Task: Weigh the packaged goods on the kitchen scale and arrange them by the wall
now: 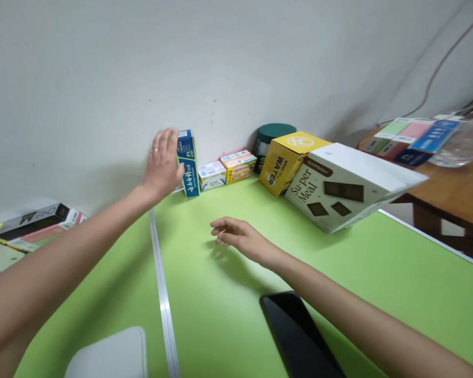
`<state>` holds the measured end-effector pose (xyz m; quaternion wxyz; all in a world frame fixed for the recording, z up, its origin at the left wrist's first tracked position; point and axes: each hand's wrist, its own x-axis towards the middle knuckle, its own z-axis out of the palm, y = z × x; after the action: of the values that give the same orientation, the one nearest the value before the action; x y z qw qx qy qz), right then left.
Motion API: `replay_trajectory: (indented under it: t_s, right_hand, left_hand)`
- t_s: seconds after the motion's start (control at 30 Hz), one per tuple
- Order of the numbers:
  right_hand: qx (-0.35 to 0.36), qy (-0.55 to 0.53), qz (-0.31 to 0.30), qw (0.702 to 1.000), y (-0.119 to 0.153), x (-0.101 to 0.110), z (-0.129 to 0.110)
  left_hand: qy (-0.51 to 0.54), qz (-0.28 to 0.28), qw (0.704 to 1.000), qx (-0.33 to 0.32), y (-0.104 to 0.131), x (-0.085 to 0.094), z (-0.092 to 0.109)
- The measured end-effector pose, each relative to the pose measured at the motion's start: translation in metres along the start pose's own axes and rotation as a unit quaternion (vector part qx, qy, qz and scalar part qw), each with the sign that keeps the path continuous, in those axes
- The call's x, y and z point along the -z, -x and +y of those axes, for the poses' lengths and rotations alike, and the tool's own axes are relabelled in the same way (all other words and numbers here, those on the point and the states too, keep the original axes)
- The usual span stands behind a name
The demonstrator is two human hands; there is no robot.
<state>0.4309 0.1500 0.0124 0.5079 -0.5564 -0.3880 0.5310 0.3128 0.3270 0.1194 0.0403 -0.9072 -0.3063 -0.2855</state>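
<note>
Muted light, soft-edged shadows on green tabletop [205,315], dull grey wall [102,63], slight blur, stretched edges

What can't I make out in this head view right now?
In the head view:
Blue box: left side hidden by the left hand; grip unclear.
Green-lidded jar: partly hidden behind the yellow box.
Black phone: near end cut off by the bottom edge.
White object: cut off likewise.
Small boxes: print too small and blurred.
</note>
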Motion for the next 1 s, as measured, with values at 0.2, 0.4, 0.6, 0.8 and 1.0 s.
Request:
replay_trajectory:
  t_s: [0.2,0.4,0.6,0.8,1.0]
  right_hand:
    - [-0.029,-0.024,-0.041,0.998,-0.001,-0.002,0.015]
    - [-0.026,-0.010,-0.046,0.999,0.010,-0.004,0.020]
    - [-0.032,0.000,0.014,0.999,0.035,-0.016,0.021]
    - [-0.078,0.011,-0.050,0.996,0.085,-0.045,0.029]
    - [-0.139,0.065,-0.201,0.967,0.120,-0.107,0.018]
  left_hand:
    - [0.006,-0.033,0.999,0.003,-0.041,-0.018,-0.005]
    - [0.012,-0.116,0.992,0.041,-0.039,0.009,0.008]
    - [0.026,-0.139,0.989,0.046,0.050,0.070,0.023]
    - [0.305,-0.131,0.874,0.356,0.208,0.146,0.010]
    - [0.433,-0.068,0.702,0.561,0.336,0.180,-0.003]
